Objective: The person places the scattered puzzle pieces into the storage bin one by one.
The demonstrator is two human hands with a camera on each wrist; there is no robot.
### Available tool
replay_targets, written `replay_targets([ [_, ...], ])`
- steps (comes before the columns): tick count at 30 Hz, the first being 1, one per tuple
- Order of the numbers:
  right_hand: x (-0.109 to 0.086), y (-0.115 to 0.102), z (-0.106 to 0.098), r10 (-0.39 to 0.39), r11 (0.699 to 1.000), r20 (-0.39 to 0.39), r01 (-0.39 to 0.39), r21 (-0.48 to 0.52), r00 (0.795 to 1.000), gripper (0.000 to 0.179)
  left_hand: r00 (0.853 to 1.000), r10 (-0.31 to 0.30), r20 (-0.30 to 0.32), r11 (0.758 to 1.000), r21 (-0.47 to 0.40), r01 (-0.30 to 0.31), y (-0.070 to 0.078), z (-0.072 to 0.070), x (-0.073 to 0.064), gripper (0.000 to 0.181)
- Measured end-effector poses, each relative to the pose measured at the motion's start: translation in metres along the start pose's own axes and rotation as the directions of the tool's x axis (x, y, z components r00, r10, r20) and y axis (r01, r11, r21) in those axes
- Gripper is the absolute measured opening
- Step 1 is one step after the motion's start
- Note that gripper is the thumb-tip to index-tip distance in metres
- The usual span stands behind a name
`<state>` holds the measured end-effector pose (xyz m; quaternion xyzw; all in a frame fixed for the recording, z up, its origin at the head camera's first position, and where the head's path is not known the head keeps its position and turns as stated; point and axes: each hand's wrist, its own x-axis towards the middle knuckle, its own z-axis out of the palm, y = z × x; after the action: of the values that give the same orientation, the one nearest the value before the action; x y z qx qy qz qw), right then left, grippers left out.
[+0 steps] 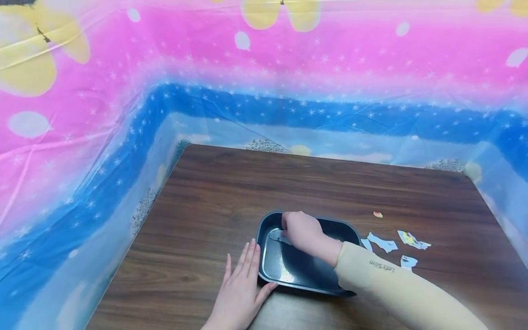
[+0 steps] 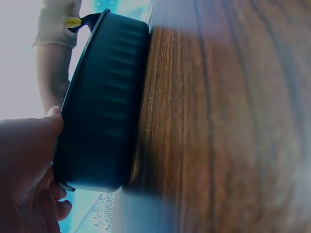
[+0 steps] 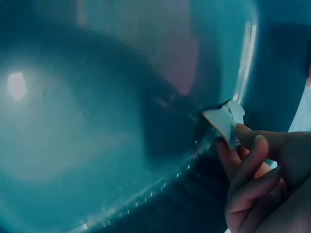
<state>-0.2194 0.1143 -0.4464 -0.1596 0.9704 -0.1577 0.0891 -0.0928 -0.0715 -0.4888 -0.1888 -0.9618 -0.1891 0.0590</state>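
A dark rectangular tray (image 1: 305, 285) with rounded corners stands on the wooden table. My left hand (image 1: 239, 286) lies at its left side with straight fingers touching the wall. In the left wrist view the thumb of that hand (image 2: 29, 145) meets the tray's rim (image 2: 73, 92). Inside the tray, near the far left corner, my right hand (image 1: 303, 231) pinches a torn white paper scrap (image 3: 226, 119) between thumb and fingers. From the head this scrap (image 1: 277, 236) looks greyish, low over the tray floor, and is partly hidden by the hand.
Several torn paper pieces lie right of the tray: a small orange one (image 1: 377, 214), a white one (image 1: 383, 242), a colourful one (image 1: 412, 240) and another white one (image 1: 408, 261). The right sleeve (image 1: 379, 270) crosses the tray's right end. A pink and blue cloth (image 1: 288, 105) surrounds the table.
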Motion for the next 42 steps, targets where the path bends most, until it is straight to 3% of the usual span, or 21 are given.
replay_targets([
  [4, -0.004, 0.003, -0.001, -0.029, 0.997, -0.030, 0.027, -0.066, 0.999, 0.009, 1.000, -0.019, -0.007, 1.000, 0.000, 0.019, 0.004, 0.002, -0.002, 0.083],
  [10, -0.019, 0.008, -0.026, -0.001, 1.000, -0.108, 0.000, -0.011, 0.994, 0.008, 0.999, -0.030, -0.021, 1.000, 0.004, 0.030, 0.009, 0.004, -0.004, 0.082],
  [15, -0.043, 0.032, -0.061, 0.100, 0.991, -0.162, -0.083, 0.105, 0.982, 0.015, 0.999, -0.042, -0.021, 0.999, -0.002, 0.042, 0.009, 0.005, -0.005, 0.083],
  [19, -0.069, 0.070, -0.073, 0.229, 0.955, -0.163, -0.189, 0.230, 0.960, 0.021, 0.999, -0.045, -0.016, 0.999, -0.010, 0.045, 0.009, 0.005, -0.005, 0.083],
  [25, -0.107, 0.138, -0.046, 0.418, 0.877, -0.114, -0.367, 0.309, 0.901, 0.029, 0.999, -0.045, -0.013, 0.998, -0.043, 0.045, 0.009, 0.006, -0.005, 0.083],
  [29, -0.121, 0.168, -0.021, 0.503, 0.830, -0.080, -0.456, 0.320, 0.861, 0.031, 0.999, -0.046, -0.012, 0.997, -0.057, 0.045, 0.009, 0.005, -0.006, 0.084],
  [33, -0.124, 0.176, -0.007, 0.543, 0.814, -0.088, -0.499, 0.297, 0.835, 0.034, 0.999, -0.049, -0.002, 0.996, -0.069, 0.048, 0.006, 0.003, -0.007, 0.085],
  [38, -0.122, 0.174, -0.004, 0.584, 0.788, -0.085, -0.539, 0.296, 0.807, 0.029, 0.999, -0.047, 0.019, 0.994, -0.093, 0.049, 0.005, 0.002, -0.007, 0.085],
  [42, -0.121, 0.173, -0.003, 0.594, 0.772, -0.061, -0.547, 0.325, 0.802, 0.021, 0.998, -0.049, 0.036, 0.994, -0.091, 0.052, 0.006, 0.003, -0.006, 0.084],
])
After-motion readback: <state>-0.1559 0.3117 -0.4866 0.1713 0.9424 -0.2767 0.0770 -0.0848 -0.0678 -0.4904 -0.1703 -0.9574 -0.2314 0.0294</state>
